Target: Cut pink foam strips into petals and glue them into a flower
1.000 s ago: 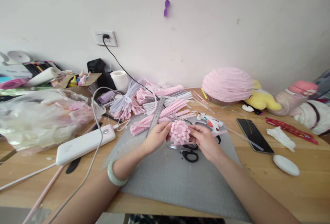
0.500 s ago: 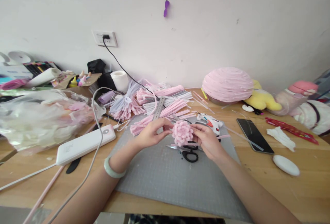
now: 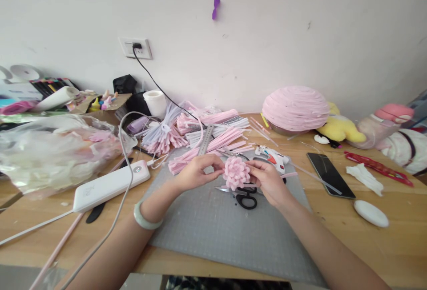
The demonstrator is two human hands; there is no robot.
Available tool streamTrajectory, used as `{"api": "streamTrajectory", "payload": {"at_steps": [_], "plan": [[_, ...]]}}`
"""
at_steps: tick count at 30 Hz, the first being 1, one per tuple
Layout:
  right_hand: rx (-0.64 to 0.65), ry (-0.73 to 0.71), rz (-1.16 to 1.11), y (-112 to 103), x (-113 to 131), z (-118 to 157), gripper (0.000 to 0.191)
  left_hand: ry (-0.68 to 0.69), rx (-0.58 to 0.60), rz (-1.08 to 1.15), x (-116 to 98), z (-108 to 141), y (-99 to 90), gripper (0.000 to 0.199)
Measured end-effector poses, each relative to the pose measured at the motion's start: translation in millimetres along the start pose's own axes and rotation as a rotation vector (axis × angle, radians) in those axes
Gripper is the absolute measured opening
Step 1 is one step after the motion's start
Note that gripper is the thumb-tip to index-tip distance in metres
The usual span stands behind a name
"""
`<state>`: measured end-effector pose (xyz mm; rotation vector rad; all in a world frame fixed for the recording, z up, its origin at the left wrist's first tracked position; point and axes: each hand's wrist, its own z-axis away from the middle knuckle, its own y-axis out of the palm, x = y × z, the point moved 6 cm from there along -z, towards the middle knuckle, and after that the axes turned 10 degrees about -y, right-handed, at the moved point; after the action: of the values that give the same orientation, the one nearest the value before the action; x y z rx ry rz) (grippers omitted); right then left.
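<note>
Between my two hands is a pink flower (image 3: 236, 173) with many layered petals, held above the grey cutting mat (image 3: 227, 241). My left hand (image 3: 202, 172) pinches its left edge with thumb and forefinger. On the other side, my right hand (image 3: 268, 181) has its fingers closed on the flower's right edge. Scissors with black handles (image 3: 247, 200) lie on the mat just beneath, partly covered by the flower. A white glue gun (image 3: 275, 159) rests behind my right hand. Bundles of pink pipe cleaners (image 3: 216, 143) and a metal ruler (image 3: 206, 139) lie beyond my left hand.
A white power bank (image 3: 110, 186) with cables and a clear plastic bag (image 3: 56, 156) occupy the left. At right are a phone (image 3: 330, 176), a white oval object (image 3: 371, 213), a crumpled tissue (image 3: 365, 178) and a pink dome (image 3: 295, 108). A grey cable (image 3: 125, 192) crosses near my left arm.
The view has shifted very slightly. Both hands keep their hold on the flower, which looks almost unmoved.
</note>
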<state>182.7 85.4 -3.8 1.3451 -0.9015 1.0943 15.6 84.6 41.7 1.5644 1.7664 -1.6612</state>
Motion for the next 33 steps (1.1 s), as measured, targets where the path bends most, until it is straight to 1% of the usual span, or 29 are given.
{"api": "streamTrajectory", "payload": {"at_steps": [6, 13, 17, 22, 26, 29, 33], "plan": [[0.002, 0.000, 0.013, -0.6, -0.1, -1.0, 0.022, 0.022, 0.032, -0.088, 0.6, -0.2, 2.6, 0.014], [0.011, 0.003, 0.026, -0.2, -0.1, -1.9, 0.023, 0.039, 0.046, -0.105, 2.2, -1.3, 4.1, 0.012], [0.009, 0.010, 0.032, -0.5, 0.8, -1.4, 0.023, 0.024, 0.073, -0.114, 3.6, -0.5, 5.8, 0.013], [0.009, 0.020, 0.034, -0.5, -0.2, -1.8, 0.023, 0.023, 0.078, -0.083, 1.8, -0.2, 5.1, 0.012], [0.006, 0.021, 0.023, -1.4, -0.8, -2.8, 0.024, 0.013, 0.058, -0.016, -0.8, -1.2, 0.3, 0.012], [0.009, 0.011, 0.014, -1.1, -0.3, -2.5, 0.024, -0.065, 0.074, 0.054, 1.8, -2.2, 0.0, 0.014], [0.011, -0.006, 0.005, -0.1, 0.5, -1.2, 0.023, -0.247, 0.161, 0.258, 11.1, -1.9, 10.7, 0.021]]}}
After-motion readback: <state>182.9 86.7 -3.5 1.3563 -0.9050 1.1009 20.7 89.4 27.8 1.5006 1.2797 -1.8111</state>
